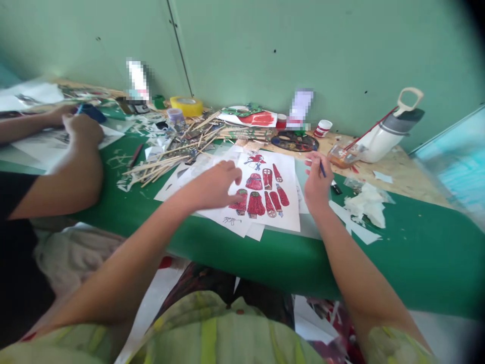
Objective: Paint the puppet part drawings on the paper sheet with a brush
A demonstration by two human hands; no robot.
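A white sheet of paper lies on the green table cover, with several red-painted drawings of clothing-like pieces on it. My left hand is at the sheet's left side, fingers bent and apart, holding nothing; whether it touches the paper I cannot tell. To the right of the sheet, my right hand is raised with its fingers closed round a slim blue stick, a paintbrush or a pen; its tip is hidden. More sheets of paper lie underneath.
Behind the sheet are a paint palette, a paint jar and a cup of orange liquid beside a white tumbler. Thin wooden sticks and yellow tape lie left; crumpled tissue right. Another person's arm rests far left.
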